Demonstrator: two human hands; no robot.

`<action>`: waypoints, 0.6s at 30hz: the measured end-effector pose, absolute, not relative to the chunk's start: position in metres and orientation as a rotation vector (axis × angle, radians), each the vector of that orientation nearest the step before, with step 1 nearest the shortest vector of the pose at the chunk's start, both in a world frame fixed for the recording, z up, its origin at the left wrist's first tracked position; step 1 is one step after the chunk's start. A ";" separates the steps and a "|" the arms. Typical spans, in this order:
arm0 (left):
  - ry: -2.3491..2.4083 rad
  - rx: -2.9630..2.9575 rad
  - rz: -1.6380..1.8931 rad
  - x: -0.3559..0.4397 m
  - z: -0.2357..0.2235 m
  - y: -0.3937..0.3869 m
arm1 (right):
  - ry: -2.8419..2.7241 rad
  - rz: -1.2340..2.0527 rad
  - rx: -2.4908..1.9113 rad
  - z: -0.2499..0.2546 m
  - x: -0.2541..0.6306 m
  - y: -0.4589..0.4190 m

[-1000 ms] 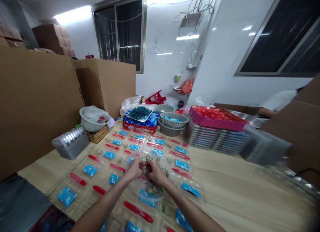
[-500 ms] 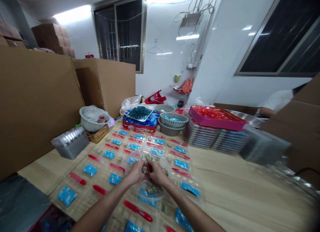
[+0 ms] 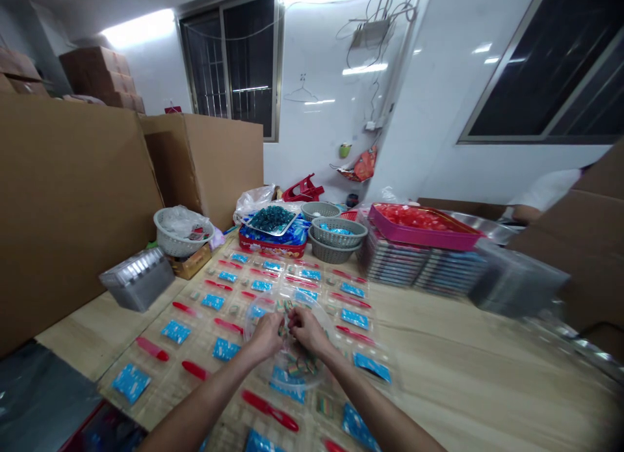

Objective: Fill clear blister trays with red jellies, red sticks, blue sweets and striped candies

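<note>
A clear round bowl (image 3: pixel 319 377) holds small striped pieces (image 3: pixel 295 366) in green, orange and pale tones. Over it, my left hand (image 3: pixel 268 335) is closed with fingertips pressed together. My right hand (image 3: pixel 306 330) faces it, its fingers bent in a pinch, a small gap between the two hands. Whatever is in either pinch is too small and hidden to name. Beneath and around the bowl lie clear plastic trays in rows, with red pen-like tools (image 3: pixel 270 410) and blue printed packets (image 3: pixel 225 349). One striped piece (image 3: pixel 324 406) rests in a tray near my right forearm.
Behind the rows stand grey baskets (image 3: pixel 340 234), a red tin (image 3: pixel 273 247) with blue packets and a tray of teal beads (image 3: pixel 271 219). At right, a pink tray (image 3: pixel 424 227) of red pieces tops stacked cases (image 3: pixel 397 263). Clear plastic trays (image 3: pixel 136 279) stand left. A person's arm (image 3: pixel 529 211) shows far right.
My hands have drawn slightly apart over the bowl; before, their fingertips were together. The co-worker's arm at far right has shifted a little.
</note>
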State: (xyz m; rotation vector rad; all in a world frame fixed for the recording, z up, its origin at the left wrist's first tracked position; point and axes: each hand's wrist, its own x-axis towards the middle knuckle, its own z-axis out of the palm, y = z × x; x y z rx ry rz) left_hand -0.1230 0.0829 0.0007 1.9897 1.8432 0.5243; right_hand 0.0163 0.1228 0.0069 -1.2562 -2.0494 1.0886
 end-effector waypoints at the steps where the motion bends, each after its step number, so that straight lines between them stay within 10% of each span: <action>1: 1.843 1.993 0.520 -0.123 0.001 0.083 | -2.054 1.088 -1.250 0.006 0.016 0.123; 18: 1.800 1.735 0.802 -0.122 0.018 0.083 | -2.187 1.082 -1.040 0.013 0.018 0.125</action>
